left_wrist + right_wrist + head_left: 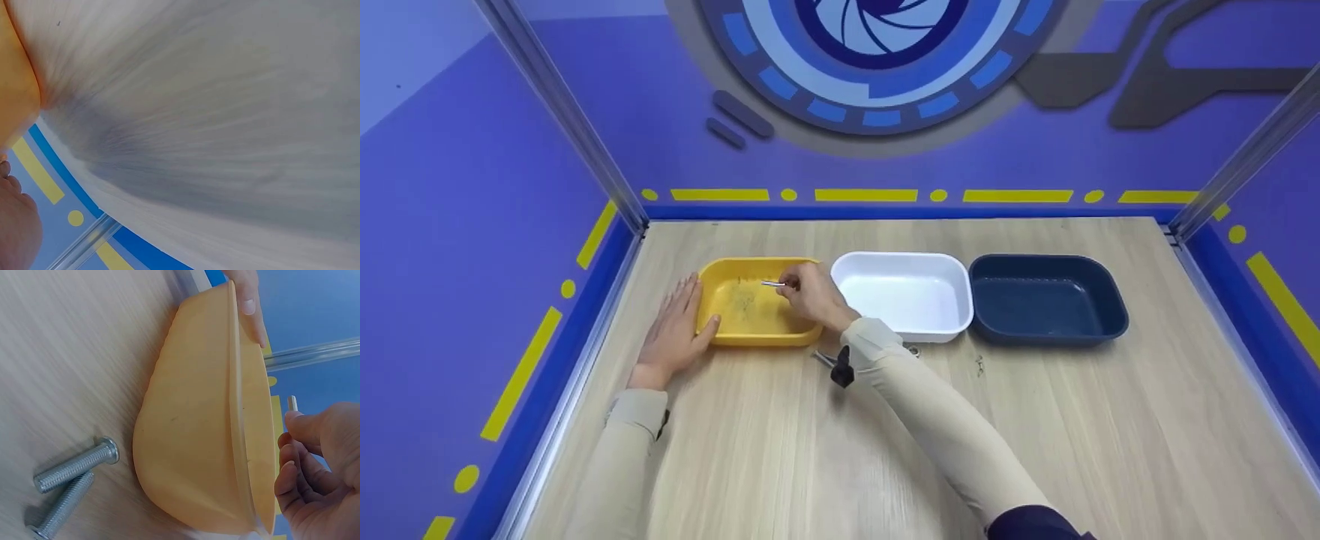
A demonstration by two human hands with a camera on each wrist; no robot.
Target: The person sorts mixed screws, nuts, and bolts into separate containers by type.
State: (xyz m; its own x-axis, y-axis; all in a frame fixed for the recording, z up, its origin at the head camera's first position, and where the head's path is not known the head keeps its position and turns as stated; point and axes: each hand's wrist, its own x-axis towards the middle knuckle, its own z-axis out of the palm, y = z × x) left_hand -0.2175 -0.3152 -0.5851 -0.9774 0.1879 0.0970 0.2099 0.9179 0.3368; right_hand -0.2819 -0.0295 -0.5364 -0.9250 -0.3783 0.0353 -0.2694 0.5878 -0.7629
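Tabletop, light wood-grain [780, 450], spread across lower frame in head view. Three plastic trays lined up on it at mid-frame: yellow tray [761, 340] left of center, white tray [901, 336] center-right, navy tray [1050, 339] further right. Two threaded bolts [76, 467] laid touching, lower left of right-wrist view. Metal nut [913, 350], partly hidden, placed just below white tray; tiny thin pieces [979, 365] scattered below navy tray, too small to be identified.
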